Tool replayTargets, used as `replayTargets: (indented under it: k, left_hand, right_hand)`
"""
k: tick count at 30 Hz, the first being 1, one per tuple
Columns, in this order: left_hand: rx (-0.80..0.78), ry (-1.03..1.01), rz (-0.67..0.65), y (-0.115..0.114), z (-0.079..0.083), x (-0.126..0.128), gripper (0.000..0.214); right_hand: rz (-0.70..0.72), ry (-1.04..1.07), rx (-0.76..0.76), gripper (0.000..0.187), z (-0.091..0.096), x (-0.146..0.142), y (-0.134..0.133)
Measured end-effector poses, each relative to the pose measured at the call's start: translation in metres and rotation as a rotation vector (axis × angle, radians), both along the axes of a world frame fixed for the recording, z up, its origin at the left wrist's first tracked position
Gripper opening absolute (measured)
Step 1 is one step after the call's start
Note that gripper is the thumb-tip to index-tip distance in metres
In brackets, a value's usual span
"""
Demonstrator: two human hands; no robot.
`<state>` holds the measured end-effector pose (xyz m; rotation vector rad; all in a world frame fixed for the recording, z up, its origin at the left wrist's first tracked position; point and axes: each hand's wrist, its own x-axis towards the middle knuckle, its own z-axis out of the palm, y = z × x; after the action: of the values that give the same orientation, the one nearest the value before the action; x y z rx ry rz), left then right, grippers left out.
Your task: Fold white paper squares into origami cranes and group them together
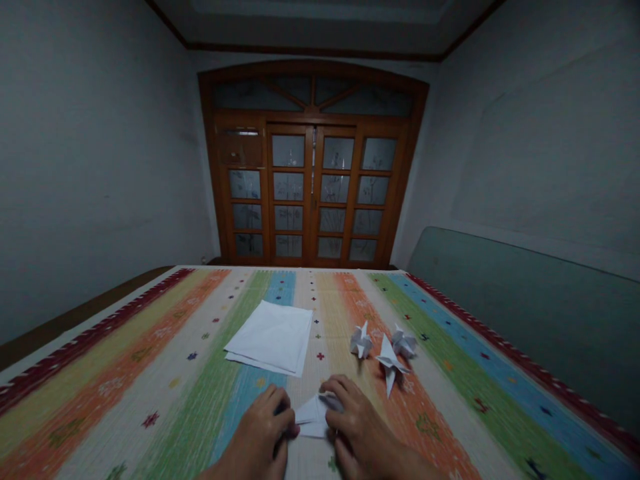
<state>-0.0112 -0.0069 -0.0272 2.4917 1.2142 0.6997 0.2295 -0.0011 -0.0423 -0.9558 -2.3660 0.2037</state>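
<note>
A small folded piece of white paper lies on the striped cloth at the near edge, and both hands press on it. My left hand pinches its left side with curled fingers. My right hand covers its right side, fingers bent over the fold. Beyond them, a stack of flat white paper sheets lies in the middle. To the right sit three finished white folded paper figures: one further left, one further right, and one nearest.
The multicoloured striped cloth covers a broad flat surface that runs to a wooden glazed door at the far end. A green padded panel lines the right wall. A bare grey wall stands on the left.
</note>
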Motion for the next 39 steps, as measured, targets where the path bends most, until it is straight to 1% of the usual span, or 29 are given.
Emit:
replayTargets:
  k: [2,5,9,11,13,15,16,18,20,24,27,29,32,36,39]
  left_hand:
    - [-0.046,-0.021,0.038,0.003,0.002,0.005,0.025]
    - [-0.126,-0.048,0.1,0.01,0.004,0.012,0.012]
    - [-0.204,-0.063,0.159,0.015,0.003,0.017,0.009]
    - [-0.223,-0.067,0.158,0.016,0.001,0.017,0.01]
    - [-0.233,-0.072,0.143,0.017,-0.001,0.016,0.012]
    - [-0.239,-0.085,0.13,0.018,-0.002,0.016,0.015]
    - [-0.241,-0.093,0.129,0.018,-0.002,0.016,0.017]
    - [-0.248,-0.113,0.124,0.019,-0.003,0.016,0.022]
    - [-0.261,-0.131,0.122,0.02,-0.004,0.015,0.027]
    - [-0.284,-0.157,0.132,0.023,-0.01,0.014,0.032]
    - [-0.294,-0.173,0.15,0.025,-0.013,0.014,0.035]
    - [-0.293,-0.161,0.168,0.026,-0.013,0.014,0.028]
    - [-0.261,-0.136,0.203,0.025,-0.014,0.014,0.009]
    - [-0.192,-0.166,0.193,0.024,-0.019,0.015,0.008]
    - [-0.142,-0.165,0.174,0.023,-0.021,0.016,0.009]
  right_hand:
    - [0.015,0.015,-0.027,0.026,0.002,-0.001,0.002]
    - [-0.02,0.034,-0.13,0.017,0.004,-0.002,0.006]
    - [-0.102,0.024,-0.227,0.009,0.005,-0.004,0.009]
    - [-0.141,0.049,-0.257,0.015,0.004,-0.004,0.011]
    - [-0.139,0.11,-0.276,0.032,-0.001,-0.004,0.014]
    - [-0.106,0.175,-0.245,0.045,-0.009,-0.002,0.017]
    - [-0.099,0.196,-0.215,0.045,-0.014,-0.001,0.018]
    - [-0.107,0.236,-0.149,0.033,-0.023,0.0,0.022]
    - [-0.147,0.242,-0.151,0.025,-0.027,0.0,0.024]
    - [-0.211,0.233,-0.27,0.02,-0.021,-0.004,0.026]
    - [-0.195,0.228,-0.302,0.022,-0.014,-0.005,0.025]
    - [-0.171,0.225,-0.29,0.025,-0.011,-0.005,0.024]
    - [-0.125,0.219,-0.259,0.026,-0.009,-0.004,0.022]
    - [-0.046,0.208,-0.192,0.02,-0.011,-0.004,0.02]
    - [-0.021,0.197,-0.139,0.017,-0.014,-0.005,0.019]
